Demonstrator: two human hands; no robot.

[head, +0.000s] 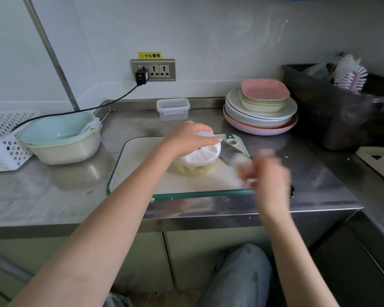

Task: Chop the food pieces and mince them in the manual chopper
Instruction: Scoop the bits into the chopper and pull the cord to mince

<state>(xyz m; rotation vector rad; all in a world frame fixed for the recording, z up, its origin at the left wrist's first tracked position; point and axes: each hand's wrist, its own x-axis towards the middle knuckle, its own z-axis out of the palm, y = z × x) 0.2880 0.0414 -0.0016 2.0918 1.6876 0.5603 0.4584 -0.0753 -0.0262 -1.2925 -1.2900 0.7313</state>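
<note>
Left hand presses down on the white-lidded clear plastic manual chopper; blurred right hand, grip unreadable.

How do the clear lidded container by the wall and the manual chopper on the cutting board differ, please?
The clear rectangular plastic container looks empty; the round white-lidded manual chopper holds pale yellow food. The container stands untouched on the steel counter; the left hand presses the chopper's lid. Both have see-through bodies.
</note>
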